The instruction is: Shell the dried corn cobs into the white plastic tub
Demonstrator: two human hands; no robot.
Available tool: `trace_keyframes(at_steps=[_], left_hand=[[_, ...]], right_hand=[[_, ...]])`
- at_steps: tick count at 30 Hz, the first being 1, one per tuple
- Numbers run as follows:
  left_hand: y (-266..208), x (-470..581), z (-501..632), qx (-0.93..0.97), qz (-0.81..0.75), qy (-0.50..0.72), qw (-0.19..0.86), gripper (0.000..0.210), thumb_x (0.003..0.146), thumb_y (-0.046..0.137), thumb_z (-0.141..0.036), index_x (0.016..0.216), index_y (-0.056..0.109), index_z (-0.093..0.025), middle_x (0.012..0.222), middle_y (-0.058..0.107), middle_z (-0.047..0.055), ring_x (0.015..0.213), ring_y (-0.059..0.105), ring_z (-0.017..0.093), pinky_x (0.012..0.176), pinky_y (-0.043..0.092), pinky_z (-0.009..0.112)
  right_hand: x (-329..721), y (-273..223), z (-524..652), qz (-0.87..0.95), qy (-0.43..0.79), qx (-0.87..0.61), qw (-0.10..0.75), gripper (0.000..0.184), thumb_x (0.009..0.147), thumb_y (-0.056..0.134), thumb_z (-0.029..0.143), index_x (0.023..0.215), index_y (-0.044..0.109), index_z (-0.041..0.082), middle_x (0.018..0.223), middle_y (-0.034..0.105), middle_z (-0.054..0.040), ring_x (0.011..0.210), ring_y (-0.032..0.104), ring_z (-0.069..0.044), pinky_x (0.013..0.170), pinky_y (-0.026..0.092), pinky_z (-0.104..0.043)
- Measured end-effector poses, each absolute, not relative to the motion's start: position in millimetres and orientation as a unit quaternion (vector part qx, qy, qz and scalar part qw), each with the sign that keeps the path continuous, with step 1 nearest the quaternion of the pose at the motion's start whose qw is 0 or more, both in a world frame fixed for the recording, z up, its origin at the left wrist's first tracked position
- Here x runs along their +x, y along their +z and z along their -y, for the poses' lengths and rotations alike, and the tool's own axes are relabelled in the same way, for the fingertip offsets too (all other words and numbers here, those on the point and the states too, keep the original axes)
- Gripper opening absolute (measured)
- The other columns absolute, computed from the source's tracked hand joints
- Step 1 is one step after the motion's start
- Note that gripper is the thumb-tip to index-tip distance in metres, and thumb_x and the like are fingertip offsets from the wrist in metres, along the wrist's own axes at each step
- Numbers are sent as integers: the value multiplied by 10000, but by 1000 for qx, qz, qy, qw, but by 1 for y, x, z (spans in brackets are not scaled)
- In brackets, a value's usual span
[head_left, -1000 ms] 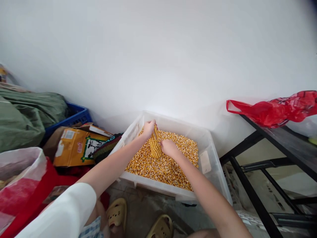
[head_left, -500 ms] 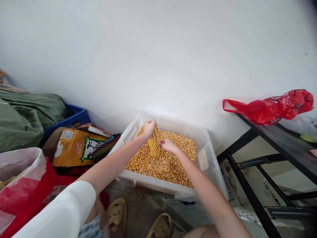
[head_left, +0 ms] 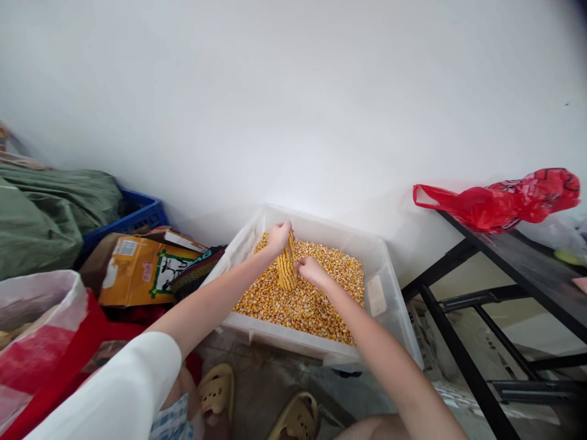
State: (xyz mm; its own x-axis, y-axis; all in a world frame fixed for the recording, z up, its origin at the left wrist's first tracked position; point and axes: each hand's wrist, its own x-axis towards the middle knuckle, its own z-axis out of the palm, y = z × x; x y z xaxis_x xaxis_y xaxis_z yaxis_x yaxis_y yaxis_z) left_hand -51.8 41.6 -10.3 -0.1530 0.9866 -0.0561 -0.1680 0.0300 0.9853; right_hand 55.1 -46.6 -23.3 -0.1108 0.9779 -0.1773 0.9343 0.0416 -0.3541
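My left hand (head_left: 279, 238) is closed around the upper end of a yellow corn cob (head_left: 287, 272), which points downward at a slant. Rows of kernels still cover most of the cob's visible side, with a narrow groove along its right. At that right side, my right hand (head_left: 310, 270) is closed with its fingertips against the cob; whether a kernel is between them cannot be made out. Loose corn kernels (head_left: 321, 311) lie in a thick layer below, inside a translucent plastic bin (head_left: 376, 294).
To the left are an orange cardboard box (head_left: 132, 272), a blue crate (head_left: 147, 211) under green cloth (head_left: 50, 220), and a red and white bag (head_left: 46, 342). A black metal frame (head_left: 463, 342) on the right carries a red plastic bag (head_left: 504, 198). The white wall (head_left: 293, 104) rises behind the bin.
Both hands and the cob stay almost in the same place. The view has shifted very slightly, and my right fingers have moved a little at the cob's side.
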Motion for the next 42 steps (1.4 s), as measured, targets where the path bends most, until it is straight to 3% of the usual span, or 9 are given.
trace_keyframes(at_steps=[8,15,20,22,27,30,37,42], left_hand=[[-15,-54,-47,427,-479,588,492,166,627,423,-283,536,494,-164,420,502,31,430,526,162,440,388,253],[-10,-52,-42,427,-494,564,505,166,631,461,-295,554,517,-159,399,509,37,421,515,161,457,381,252],[-6,-52,-40,443,-486,558,506,166,640,433,-279,550,502,-157,404,505,34,423,522,164,457,390,258],[-6,-51,-39,450,-480,557,507,162,638,420,-272,546,489,-159,410,502,28,411,517,156,445,388,253],[-7,-48,-37,475,-480,553,489,165,642,411,-275,554,488,-159,407,501,18,395,501,140,417,371,234],[-8,-49,-37,488,-460,546,502,170,650,406,-280,565,490,-159,415,507,17,393,496,137,416,374,233],[-6,-54,-38,500,-438,526,531,165,656,397,-271,557,473,-163,420,498,10,405,504,140,426,384,236],[-7,-57,-42,486,-434,535,538,161,650,407,-269,549,472,-162,409,492,13,398,503,144,418,383,239]], right_hand=[[51,-30,52,785,20,-618,18,244,780,426,197,905,624,128,848,638,-150,807,589,-197,700,398,-268],[61,-27,46,732,219,-641,71,402,861,293,317,829,649,133,633,632,-65,579,570,-131,552,398,-220],[51,-21,55,787,32,-617,2,260,801,405,212,892,631,122,847,640,-152,798,592,-197,702,399,-271],[49,-20,58,789,9,-614,-23,258,790,403,179,915,620,115,866,634,-163,820,587,-206,710,394,-275],[62,-16,49,762,165,-625,30,348,834,337,298,854,637,122,796,647,-103,691,580,-150,586,371,-218],[70,-10,40,751,241,-614,21,373,821,346,341,805,650,125,708,641,-70,600,551,-130,527,342,-209],[65,1,41,760,200,-618,3,285,774,424,297,840,656,144,824,652,-98,691,564,-149,575,338,-212],[70,7,43,756,214,-618,-2,322,802,384,309,767,655,139,726,649,-81,592,543,-126,526,317,-207]])
